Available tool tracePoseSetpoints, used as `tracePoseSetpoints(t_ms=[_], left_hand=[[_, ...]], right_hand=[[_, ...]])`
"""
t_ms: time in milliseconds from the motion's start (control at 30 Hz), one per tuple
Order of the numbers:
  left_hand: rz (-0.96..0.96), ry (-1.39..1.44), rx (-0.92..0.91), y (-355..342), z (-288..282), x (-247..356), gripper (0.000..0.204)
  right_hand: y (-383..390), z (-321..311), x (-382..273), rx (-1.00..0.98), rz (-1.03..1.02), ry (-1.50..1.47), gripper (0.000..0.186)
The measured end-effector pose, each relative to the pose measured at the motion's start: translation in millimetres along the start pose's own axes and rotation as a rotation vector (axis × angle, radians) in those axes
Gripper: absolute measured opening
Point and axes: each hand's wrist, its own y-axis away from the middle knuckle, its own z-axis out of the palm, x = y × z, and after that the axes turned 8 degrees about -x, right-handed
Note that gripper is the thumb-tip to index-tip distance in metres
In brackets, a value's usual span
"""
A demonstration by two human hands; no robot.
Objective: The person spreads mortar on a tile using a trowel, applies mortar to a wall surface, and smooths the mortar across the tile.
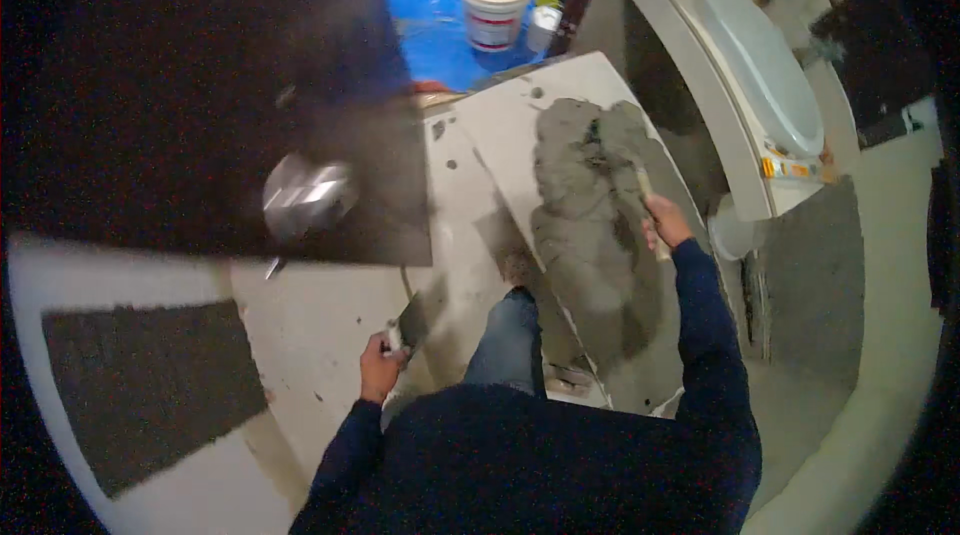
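My right hand [666, 222] grips the wooden handle of a trowel [640, 197] that rests in a heap of wet grey mortar [590, 205] spread on a pale floor tile [500, 135]. My left hand [381, 365] holds a small flat metal scraper [412, 320] low at my side, just above the pale floor. My knee in blue jeans [510, 335] comes between the two hands. Both arms wear dark blue sleeves.
A white toilet [765, 65] stands at the upper right. A white bucket [493, 3] and small tubs sit on a blue sheet [430, 25] at the top. A dark door with a metal knob [308, 197] fills the upper left. A grey mat [150, 390] lies at the lower left.
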Motion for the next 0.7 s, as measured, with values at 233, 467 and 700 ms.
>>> tracePoseSetpoints(t_ms=[233, 467, 700], left_hand=[[0.155, 0.039, 0.022, 45.7, -65.3, -133.8, 0.046], [-0.228, 0.350, 0.237, 107.1, -62.3, -261.0, 0.043], [-0.563, 0.760, 0.408, 126.2, 21.0, -324.9, 0.049]], right_hand=[[163.4, 89.4, -12.7, -0.156, 0.238, -0.117, 0.041], [237.0, 280.1, -44.1, -0.466, 0.348, 0.194, 0.035], [168.2, 469.9, -27.4, -0.922, 0.265, 0.560, 0.037]])
